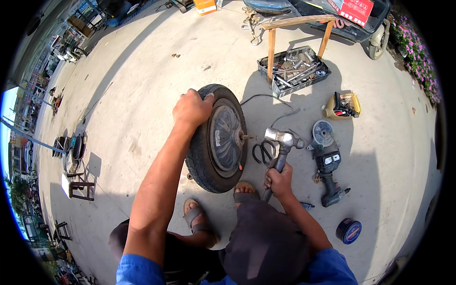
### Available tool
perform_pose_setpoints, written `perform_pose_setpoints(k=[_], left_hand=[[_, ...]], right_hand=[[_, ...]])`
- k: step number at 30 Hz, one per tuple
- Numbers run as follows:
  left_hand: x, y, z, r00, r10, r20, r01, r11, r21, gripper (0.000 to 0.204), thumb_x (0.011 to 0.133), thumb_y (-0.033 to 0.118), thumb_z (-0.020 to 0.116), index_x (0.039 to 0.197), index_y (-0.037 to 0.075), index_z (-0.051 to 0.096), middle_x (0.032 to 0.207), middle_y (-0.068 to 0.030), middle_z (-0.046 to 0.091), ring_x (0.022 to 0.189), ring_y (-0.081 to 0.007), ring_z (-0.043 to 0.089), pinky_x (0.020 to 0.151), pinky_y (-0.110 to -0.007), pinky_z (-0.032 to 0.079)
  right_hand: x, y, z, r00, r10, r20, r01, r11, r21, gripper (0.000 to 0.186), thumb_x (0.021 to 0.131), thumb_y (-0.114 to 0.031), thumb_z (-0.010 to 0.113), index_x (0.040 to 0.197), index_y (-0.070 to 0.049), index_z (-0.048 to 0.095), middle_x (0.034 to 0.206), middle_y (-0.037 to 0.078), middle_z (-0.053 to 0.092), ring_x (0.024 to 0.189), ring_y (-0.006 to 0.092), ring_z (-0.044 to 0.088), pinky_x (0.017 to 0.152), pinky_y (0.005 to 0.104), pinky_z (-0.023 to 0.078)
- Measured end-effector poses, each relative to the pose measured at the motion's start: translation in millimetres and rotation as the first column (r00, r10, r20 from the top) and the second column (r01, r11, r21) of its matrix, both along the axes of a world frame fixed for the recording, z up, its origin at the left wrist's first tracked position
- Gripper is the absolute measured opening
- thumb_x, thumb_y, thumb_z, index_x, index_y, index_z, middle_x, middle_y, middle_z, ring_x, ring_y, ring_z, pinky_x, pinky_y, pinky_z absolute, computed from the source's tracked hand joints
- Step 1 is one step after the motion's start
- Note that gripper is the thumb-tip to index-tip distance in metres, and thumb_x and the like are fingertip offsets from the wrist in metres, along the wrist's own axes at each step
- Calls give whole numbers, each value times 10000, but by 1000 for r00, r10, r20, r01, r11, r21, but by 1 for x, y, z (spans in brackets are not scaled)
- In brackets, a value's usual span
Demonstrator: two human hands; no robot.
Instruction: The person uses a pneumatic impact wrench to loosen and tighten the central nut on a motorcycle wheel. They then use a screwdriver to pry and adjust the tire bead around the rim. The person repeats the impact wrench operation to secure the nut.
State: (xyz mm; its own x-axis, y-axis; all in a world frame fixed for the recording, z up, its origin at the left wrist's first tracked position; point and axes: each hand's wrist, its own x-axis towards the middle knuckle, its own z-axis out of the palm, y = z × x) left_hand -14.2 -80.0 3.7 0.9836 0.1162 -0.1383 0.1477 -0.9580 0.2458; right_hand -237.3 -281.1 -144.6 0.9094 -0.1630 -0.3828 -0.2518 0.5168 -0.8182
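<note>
My left hand (192, 110) is closed over the top of a black tire with a grey metal hub, a hub-motor wheel (225, 137) that stands upright on the concrete. Its axle (247, 137) sticks out toward the right. In my right hand (280, 180) is a ball-peen hammer (283, 138), gripped round its dark handle with the steel head up, close to the axle but apart from it. A dark cable (266, 96) runs along the ground behind the wheel. Black-handled scissors (262, 152) lie between wheel and hammer.
At right lie an angle-grinder-like power tool (327, 164) and a round dark tin (349, 231). Farther off are a cut yellow container (343, 105) and a black tool crate (301, 71) with a wooden handle. A parked vehicle (313, 12) stands behind; a small stool (80, 186) is at left.
</note>
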Motion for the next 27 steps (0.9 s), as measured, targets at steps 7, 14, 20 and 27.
perform_pose_setpoints(k=[7, 14, 20, 27], left_hand=[[-1, 5, 0, 1000, -5, 30, 5, 1000, 0, 682, 883, 567, 620, 1121, -70, 674, 1127, -290, 699, 1093, -409, 677, 944, -473, 518], [-1, -4, -5, 998, -27, 56, 27, 1000, 4, 668, 885, 552, 627, 1106, -76, 678, 1117, -290, 702, 1088, -410, 679, 940, -470, 522], [0, -1, -5, 999, -12, 51, 12, 1000, 7, 669, 886, 550, 624, 1115, -77, 676, 1122, -292, 700, 1100, -413, 676, 951, -466, 523], [-2, -1, -5, 998, 4, 60, -5, 1000, 17, 669, 888, 555, 618, 1127, -67, 671, 1138, -288, 696, 1101, -416, 674, 955, -474, 522]], right_hand=[[-8, 12, -20, 983, 136, -125, -149, 984, -94, 96, 829, 6, 575, 760, -25, 516, 574, 31, 523, 399, 121, 484, 376, 314, 396], [-2, 17, -24, 973, 173, -150, -201, 959, -201, 70, 825, -2, 575, 772, -25, 535, 562, 28, 521, 417, 113, 492, 388, 305, 398], [-6, 21, -15, 999, 46, -7, -47, 991, -122, 81, 812, -18, 588, 748, -23, 539, 566, 25, 528, 447, 108, 507, 412, 305, 406], [-3, 14, -12, 992, 109, -63, -120, 967, -226, 86, 820, -27, 591, 747, -30, 546, 590, 21, 542, 462, 102, 514, 429, 300, 404]])
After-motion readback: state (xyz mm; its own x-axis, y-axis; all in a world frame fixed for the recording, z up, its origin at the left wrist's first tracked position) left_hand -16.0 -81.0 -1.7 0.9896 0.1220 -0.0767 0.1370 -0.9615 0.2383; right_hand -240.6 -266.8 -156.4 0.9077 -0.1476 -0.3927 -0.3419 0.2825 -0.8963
